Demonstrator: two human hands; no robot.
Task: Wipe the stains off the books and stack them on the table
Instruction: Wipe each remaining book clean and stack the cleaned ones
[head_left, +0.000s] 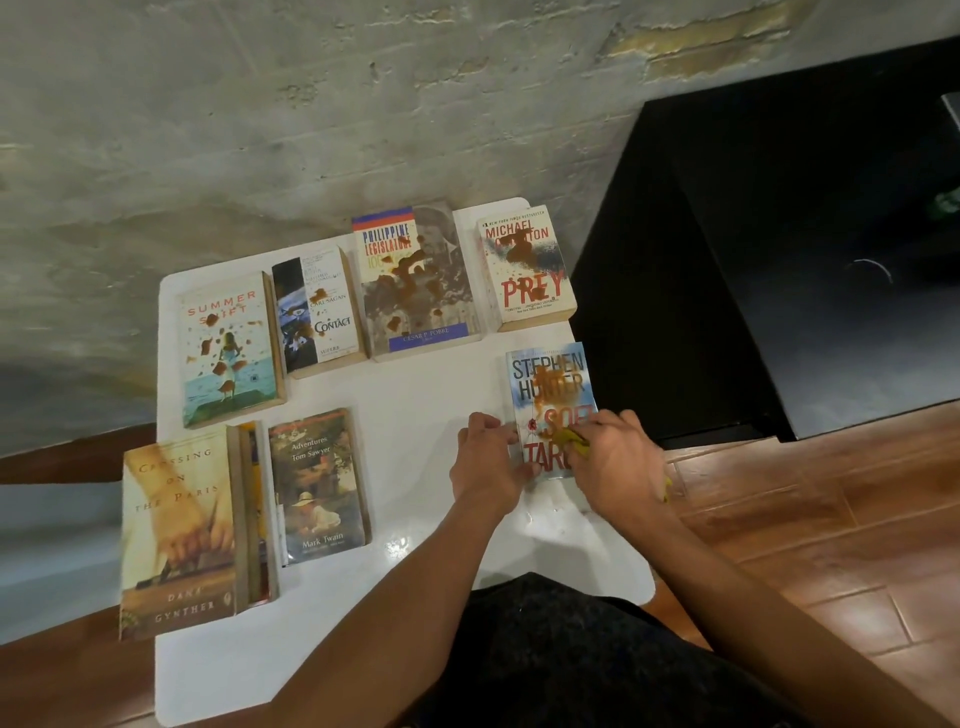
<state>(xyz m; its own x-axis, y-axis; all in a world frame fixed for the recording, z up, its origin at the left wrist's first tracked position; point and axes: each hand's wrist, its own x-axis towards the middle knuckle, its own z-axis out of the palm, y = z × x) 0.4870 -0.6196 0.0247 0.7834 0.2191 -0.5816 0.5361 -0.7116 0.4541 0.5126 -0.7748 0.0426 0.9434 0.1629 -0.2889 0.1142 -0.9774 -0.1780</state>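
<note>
A blue Stephen Hunter paperback (551, 384) with a brown stain lies at the right edge of the white table (415, 395). My left hand (485, 460) grips its left edge. My right hand (613, 462) holds a yellow cloth (571, 439) pressed on the cover's lower part. Along the back lie stained books: Summer Shift (228, 348), Contact (319, 312), Philippine Legislature (418, 280) and Prey (527, 267). At the front left sit Tom Sawyer (317, 483) and Crossing on the Paris (179, 530), the latter on top of another book.
A rough concrete wall rises behind the table. A black cabinet (779, 260) stands to the right on a wooden floor (810, 519). My dark-clothed lap (545, 649) is at the table's near edge.
</note>
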